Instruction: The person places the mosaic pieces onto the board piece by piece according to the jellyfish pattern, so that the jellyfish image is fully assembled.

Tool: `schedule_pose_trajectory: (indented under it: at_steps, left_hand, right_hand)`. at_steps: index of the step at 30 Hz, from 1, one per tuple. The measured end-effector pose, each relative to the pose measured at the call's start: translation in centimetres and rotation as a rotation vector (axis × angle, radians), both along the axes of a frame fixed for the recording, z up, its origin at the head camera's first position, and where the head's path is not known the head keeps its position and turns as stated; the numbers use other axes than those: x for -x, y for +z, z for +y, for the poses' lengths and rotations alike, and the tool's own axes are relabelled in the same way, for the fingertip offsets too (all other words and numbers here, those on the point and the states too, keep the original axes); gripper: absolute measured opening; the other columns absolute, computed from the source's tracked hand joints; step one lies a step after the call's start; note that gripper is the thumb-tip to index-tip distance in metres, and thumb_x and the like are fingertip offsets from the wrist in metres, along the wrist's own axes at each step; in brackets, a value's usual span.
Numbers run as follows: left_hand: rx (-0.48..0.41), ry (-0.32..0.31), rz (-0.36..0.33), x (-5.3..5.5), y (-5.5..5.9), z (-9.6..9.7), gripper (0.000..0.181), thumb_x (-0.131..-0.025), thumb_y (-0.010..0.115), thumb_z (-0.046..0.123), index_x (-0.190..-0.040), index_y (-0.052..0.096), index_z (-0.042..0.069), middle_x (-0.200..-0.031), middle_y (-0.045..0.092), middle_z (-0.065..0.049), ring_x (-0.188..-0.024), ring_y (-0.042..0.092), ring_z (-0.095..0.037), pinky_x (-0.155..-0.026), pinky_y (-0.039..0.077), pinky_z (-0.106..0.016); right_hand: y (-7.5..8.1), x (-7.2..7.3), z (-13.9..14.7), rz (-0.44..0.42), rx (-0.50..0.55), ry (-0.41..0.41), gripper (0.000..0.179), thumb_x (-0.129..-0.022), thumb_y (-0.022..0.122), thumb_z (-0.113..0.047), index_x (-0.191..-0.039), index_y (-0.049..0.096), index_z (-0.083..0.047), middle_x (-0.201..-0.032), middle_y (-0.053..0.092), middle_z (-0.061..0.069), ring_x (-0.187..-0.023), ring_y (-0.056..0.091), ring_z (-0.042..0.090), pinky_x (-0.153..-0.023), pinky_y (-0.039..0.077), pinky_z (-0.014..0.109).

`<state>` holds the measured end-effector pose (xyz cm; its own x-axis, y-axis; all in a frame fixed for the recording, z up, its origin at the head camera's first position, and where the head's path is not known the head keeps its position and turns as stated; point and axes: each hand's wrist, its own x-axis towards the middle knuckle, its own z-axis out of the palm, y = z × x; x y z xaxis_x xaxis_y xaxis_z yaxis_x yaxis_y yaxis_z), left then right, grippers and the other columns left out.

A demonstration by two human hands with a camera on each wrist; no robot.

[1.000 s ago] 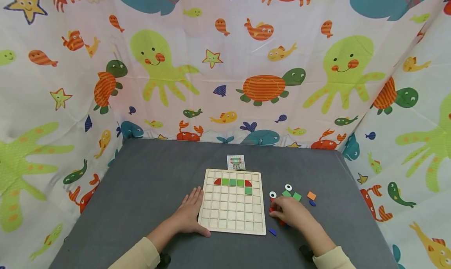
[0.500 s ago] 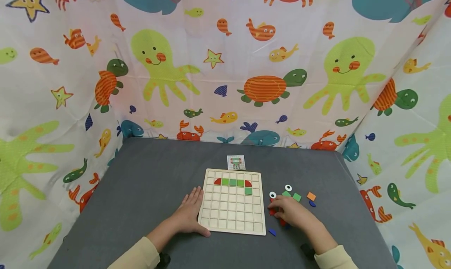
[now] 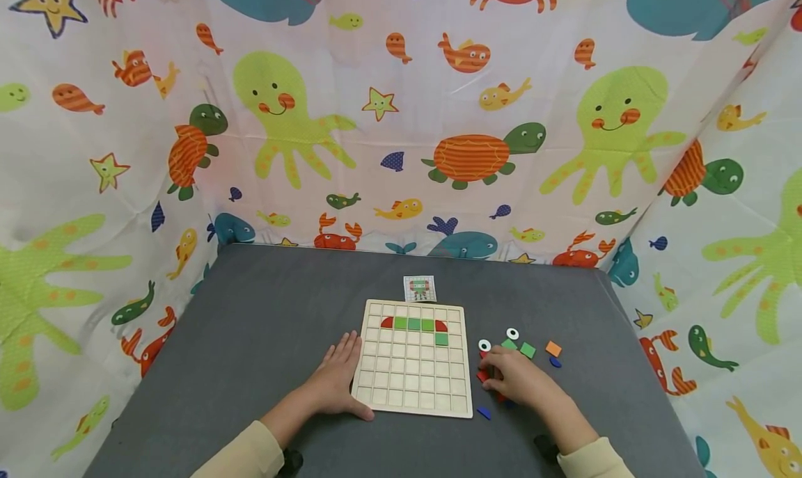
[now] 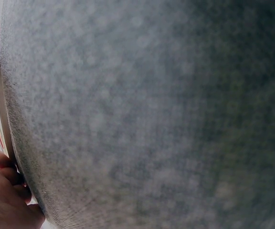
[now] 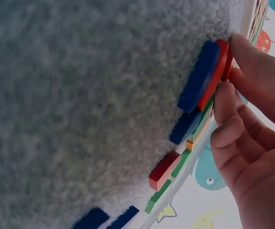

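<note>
A wooden grid board (image 3: 413,382) lies on the grey table, with red rounded pieces and green squares set in its upper rows. My left hand (image 3: 335,379) rests along the board's left edge, fingers straight and thumb spread at the lower corner. Right of the board, my right hand (image 3: 519,375) pinches a small red piece (image 3: 482,376) between thumb and finger, low over the table. In the right wrist view, the thumb and fingertips meet at a red piece (image 5: 228,67) beside a blue piece (image 5: 199,76). The right hand partly hides several pieces under it.
A small picture card (image 3: 420,289) lies behind the board. Around the right hand are white rings (image 3: 512,334), green squares (image 3: 528,351), an orange square (image 3: 553,348) and blue pieces (image 3: 484,412). A sea-animal curtain (image 3: 388,130) stands behind the table.
The right hand's fingers have shifted slightly among the pieces, and the red piece at its fingertips has turned a little. The left hand and the board stay put.
</note>
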<state>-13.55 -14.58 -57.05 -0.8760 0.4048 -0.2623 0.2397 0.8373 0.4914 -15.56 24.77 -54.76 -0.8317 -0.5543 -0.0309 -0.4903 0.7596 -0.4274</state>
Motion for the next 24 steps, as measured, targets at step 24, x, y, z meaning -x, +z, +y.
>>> schedule_pose_trajectory:
  at_steps: [24]
  left_hand:
    - [0.003,0.001,0.013,-0.2,0.1,0.0,0.147,-0.06,0.087,0.069,-0.161,0.006,0.0,-0.17,0.002,-0.018,-0.157,0.001,-0.034,-0.124,0.011,-0.057]
  right_hand:
    - [0.9,0.4,-7.4,0.081,0.16,-0.381,0.022,-0.082,0.085,-0.019,-0.096,0.075,-0.006,-0.084,0.06,0.004,-0.065,0.047,0.011,-0.056,0.04,0.025]
